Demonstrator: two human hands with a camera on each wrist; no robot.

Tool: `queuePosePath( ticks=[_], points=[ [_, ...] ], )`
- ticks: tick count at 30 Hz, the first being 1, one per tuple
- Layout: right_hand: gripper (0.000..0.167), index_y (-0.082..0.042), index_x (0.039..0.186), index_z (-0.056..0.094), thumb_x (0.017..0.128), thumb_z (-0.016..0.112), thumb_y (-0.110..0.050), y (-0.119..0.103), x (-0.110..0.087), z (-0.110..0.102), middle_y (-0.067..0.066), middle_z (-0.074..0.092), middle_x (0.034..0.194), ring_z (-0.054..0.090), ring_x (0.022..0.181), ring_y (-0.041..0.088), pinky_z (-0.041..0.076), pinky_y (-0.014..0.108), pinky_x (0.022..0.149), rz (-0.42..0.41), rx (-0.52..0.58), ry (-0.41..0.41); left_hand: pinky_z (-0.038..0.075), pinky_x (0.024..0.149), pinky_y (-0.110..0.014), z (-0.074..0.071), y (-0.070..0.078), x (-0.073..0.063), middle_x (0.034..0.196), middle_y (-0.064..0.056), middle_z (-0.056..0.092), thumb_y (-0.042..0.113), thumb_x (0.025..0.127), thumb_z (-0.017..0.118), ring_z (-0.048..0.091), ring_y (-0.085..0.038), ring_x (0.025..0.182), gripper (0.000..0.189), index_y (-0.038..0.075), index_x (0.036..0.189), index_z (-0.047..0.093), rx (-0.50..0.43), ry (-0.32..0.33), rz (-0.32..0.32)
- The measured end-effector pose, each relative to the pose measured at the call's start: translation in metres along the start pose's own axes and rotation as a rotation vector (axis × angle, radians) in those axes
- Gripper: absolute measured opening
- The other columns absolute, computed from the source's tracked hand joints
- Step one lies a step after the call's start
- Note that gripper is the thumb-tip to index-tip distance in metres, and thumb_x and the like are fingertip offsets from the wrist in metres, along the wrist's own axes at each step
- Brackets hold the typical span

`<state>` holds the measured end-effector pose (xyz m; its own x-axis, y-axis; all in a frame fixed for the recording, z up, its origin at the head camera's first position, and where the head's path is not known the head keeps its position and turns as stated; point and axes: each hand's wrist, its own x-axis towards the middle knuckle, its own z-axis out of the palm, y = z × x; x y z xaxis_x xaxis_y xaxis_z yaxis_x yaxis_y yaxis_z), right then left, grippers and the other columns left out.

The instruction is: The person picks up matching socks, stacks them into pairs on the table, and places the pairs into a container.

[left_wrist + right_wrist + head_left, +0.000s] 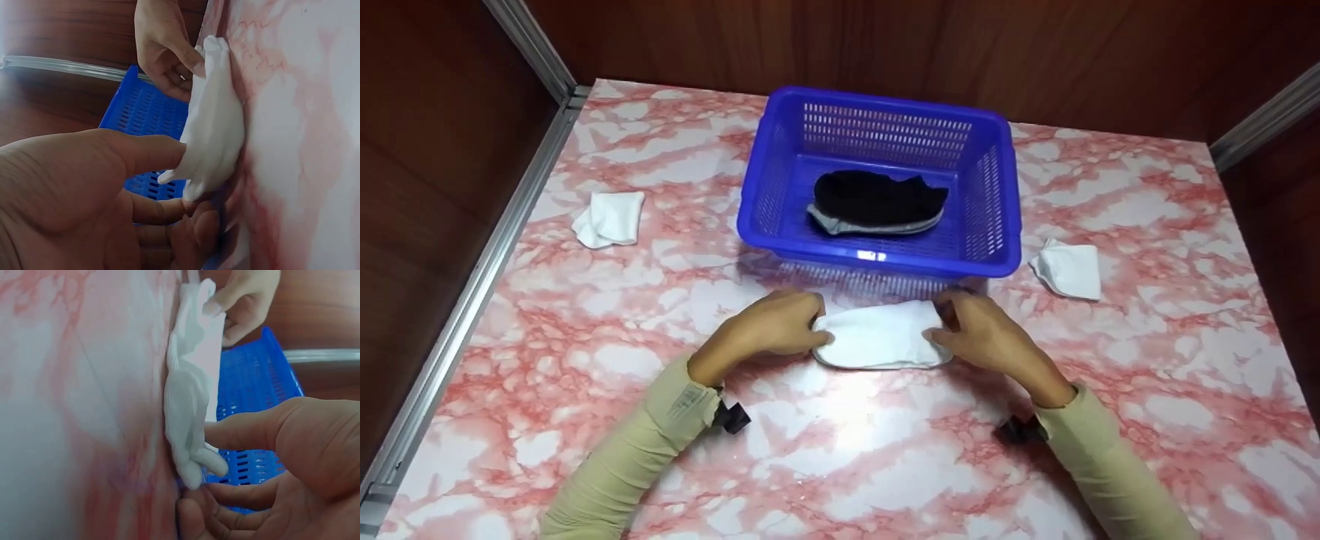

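A white sock (881, 335) lies flat and lengthwise in front of the blue basket (877, 262), with more than one layer showing at its ends in the wrist views. My left hand (780, 322) pinches its left end, thumb on top and fingers beneath. At the opposite end my right hand (982, 330) pinches it the same way. Seen from the left wrist, the sock (216, 124) bulges slightly between both hands, close to the tabletop. Inside the basket a black sock (877, 196) lies on top of a grey one (877, 227).
A folded white cloth piece (615, 219) lies left of the basket, and another similar piece (1072, 270) lies to its right. The red-and-white marbled table (840, 465) meets brown wooden panels (885, 45) at the back. A metal rail (472, 285) runs along the left side.
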<state>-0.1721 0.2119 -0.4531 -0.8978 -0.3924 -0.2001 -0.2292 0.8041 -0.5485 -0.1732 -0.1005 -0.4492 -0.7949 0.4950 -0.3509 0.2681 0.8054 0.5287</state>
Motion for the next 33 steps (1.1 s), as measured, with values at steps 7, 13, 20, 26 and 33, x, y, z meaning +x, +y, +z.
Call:
queuePosePath(
  ticks=[7,13,20,26,33],
  points=[
    [0.023,-0.009,0.084,0.054,0.089,0.076,-0.014,-0.005,-0.002,0.004,0.0,0.05,0.075,0.048,0.068,0.016,0.04,0.031,0.061,0.013,-0.002,-0.013,0.041,0.068,-0.03,0.001,0.002,0.001,0.081,0.004,0.053,0.028,0.092,0.072,0.049,-0.017,0.075,0.019,0.011,0.094,0.064,-0.036,0.013,0.005],
    [0.02,-0.006,0.092,0.052,0.088,0.072,-0.007,-0.006,-0.006,0.004,0.002,0.054,0.079,0.051,0.073,0.015,0.042,0.027,0.064,-0.001,0.097,-0.012,0.041,0.071,-0.03,0.0,-0.001,0.003,0.08,0.004,0.049,0.021,0.092,0.072,0.047,-0.015,0.076,0.017,0.01,0.099,0.062,-0.196,0.022,0.014],
    [0.021,-0.009,0.083,0.062,0.096,0.074,-0.02,-0.004,-0.005,0.002,-0.003,0.058,0.075,0.053,0.068,0.009,0.044,0.022,0.061,-0.001,0.242,-0.017,0.041,0.069,-0.028,-0.001,-0.006,0.007,0.079,0.003,0.051,0.016,0.093,0.074,0.049,-0.011,0.069,0.016,0.01,0.098,0.059,-0.256,0.043,0.06],
    [0.023,-0.01,0.077,0.057,0.092,0.074,-0.013,-0.001,-0.005,-0.001,-0.004,0.053,0.076,0.053,0.072,0.01,0.045,0.023,0.068,-0.017,0.322,-0.036,0.049,0.064,-0.024,-0.006,-0.006,0.006,0.089,-0.004,0.065,0.01,0.093,0.073,0.064,-0.014,0.058,0.016,0.011,0.096,0.057,-0.314,0.044,0.087],
    [0.023,-0.006,0.078,0.054,0.089,0.074,-0.005,0.001,-0.007,-0.004,-0.004,0.05,0.073,0.049,0.061,0.006,0.041,0.02,0.056,-0.013,0.385,-0.157,0.049,0.062,-0.024,-0.01,-0.009,0.004,0.091,-0.005,0.067,0.012,0.094,0.073,0.068,-0.018,0.059,0.015,0.011,0.097,0.058,-0.324,0.053,0.069]
  ],
)
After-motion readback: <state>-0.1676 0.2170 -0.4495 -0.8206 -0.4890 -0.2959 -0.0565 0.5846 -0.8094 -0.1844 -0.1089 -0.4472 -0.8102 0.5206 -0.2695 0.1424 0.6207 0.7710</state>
